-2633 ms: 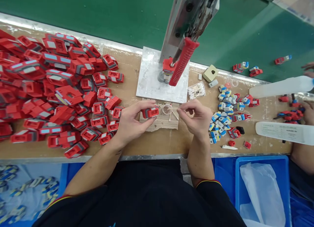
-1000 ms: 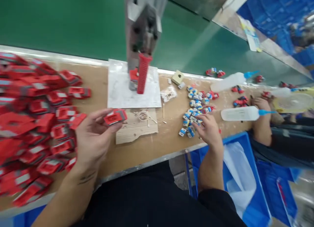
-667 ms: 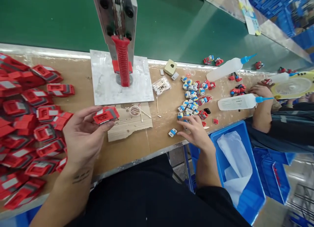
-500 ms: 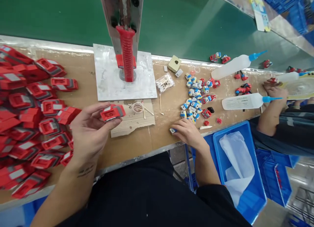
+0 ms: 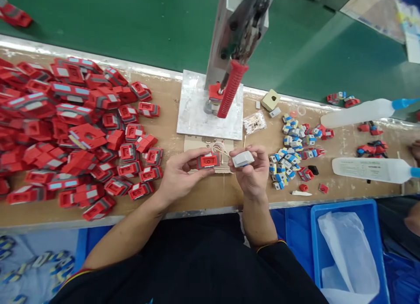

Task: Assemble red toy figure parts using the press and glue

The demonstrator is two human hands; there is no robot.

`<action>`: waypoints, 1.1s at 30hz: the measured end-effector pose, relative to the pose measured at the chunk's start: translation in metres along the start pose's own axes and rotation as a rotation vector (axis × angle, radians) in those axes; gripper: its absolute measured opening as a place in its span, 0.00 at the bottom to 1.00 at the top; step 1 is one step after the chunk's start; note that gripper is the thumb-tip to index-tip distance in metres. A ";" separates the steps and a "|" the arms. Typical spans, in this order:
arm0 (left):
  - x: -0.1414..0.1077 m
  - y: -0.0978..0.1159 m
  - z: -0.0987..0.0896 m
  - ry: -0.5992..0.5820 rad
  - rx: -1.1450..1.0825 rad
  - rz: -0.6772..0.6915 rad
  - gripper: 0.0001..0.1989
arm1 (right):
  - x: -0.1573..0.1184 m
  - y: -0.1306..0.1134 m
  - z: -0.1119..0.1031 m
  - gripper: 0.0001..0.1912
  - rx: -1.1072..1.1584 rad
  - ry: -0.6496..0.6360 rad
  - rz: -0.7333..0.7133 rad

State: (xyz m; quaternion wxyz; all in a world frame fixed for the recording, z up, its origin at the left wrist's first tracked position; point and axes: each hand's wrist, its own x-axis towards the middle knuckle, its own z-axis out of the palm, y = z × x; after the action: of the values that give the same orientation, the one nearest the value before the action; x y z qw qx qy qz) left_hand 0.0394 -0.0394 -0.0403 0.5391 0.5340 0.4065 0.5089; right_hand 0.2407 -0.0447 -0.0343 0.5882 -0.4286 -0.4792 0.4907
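Between the fingers of my left hand (image 5: 180, 172) is a red toy part (image 5: 208, 161) with a grey edge, its hollow side facing up. My right hand (image 5: 252, 172) grips a small white and blue part (image 5: 243, 158), a short gap to the right of the red one. Behind the hands, a small clear dish (image 5: 219, 146) and cotton swabs rest on a piece of cardboard (image 5: 193, 143). A large pile of red parts (image 5: 87, 135) covers the left of the table. Several white, blue and yellow parts (image 5: 288, 159) lie to the right.
A press with a red handle (image 5: 232, 89) stands on a metal plate (image 5: 193, 120) behind my hands. Two white bottles (image 5: 370, 169) lie at the right. A bag of swabs (image 5: 254, 122), a beige block (image 5: 271, 99) and a blue bin (image 5: 315, 242) are also in view.
My right hand has lifted the small white and blue part off the table and brought it beside the red part. The camera view has shifted left, and the red part's hollow faces up.
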 end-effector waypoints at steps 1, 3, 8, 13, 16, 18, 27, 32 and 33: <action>0.000 0.000 0.000 0.002 0.000 -0.012 0.21 | 0.000 0.000 0.000 0.30 -0.011 -0.002 0.000; -0.002 0.000 -0.001 0.000 -0.020 -0.032 0.22 | -0.002 -0.002 -0.001 0.27 -0.060 0.004 -0.037; -0.004 0.000 -0.001 -0.054 -0.050 -0.032 0.23 | -0.006 -0.011 0.005 0.12 -0.448 -0.013 -0.303; -0.003 0.007 -0.003 -0.107 0.095 0.076 0.25 | -0.005 -0.019 0.009 0.17 -0.682 -0.098 -0.556; -0.002 0.009 -0.005 -0.127 0.158 0.141 0.26 | -0.005 -0.022 0.008 0.16 -0.671 -0.114 -0.561; -0.002 0.009 -0.005 -0.131 0.194 0.183 0.27 | -0.007 -0.023 0.008 0.14 -0.639 -0.056 -0.501; -0.010 0.003 0.004 0.162 0.658 0.637 0.34 | -0.024 -0.011 0.050 0.24 -0.157 0.271 -0.058; -0.009 -0.003 0.007 0.225 0.713 0.774 0.34 | -0.025 -0.015 0.058 0.23 -0.220 0.269 0.023; -0.010 -0.005 0.008 0.227 0.708 0.785 0.34 | -0.025 -0.015 0.058 0.24 -0.229 0.271 0.020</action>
State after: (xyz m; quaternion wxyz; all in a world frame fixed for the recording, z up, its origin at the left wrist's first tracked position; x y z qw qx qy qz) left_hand 0.0463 -0.0497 -0.0453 0.0485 0.7365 0.3788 0.5583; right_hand 0.1849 -0.0693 -0.0130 0.5897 -0.5597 -0.4440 0.3767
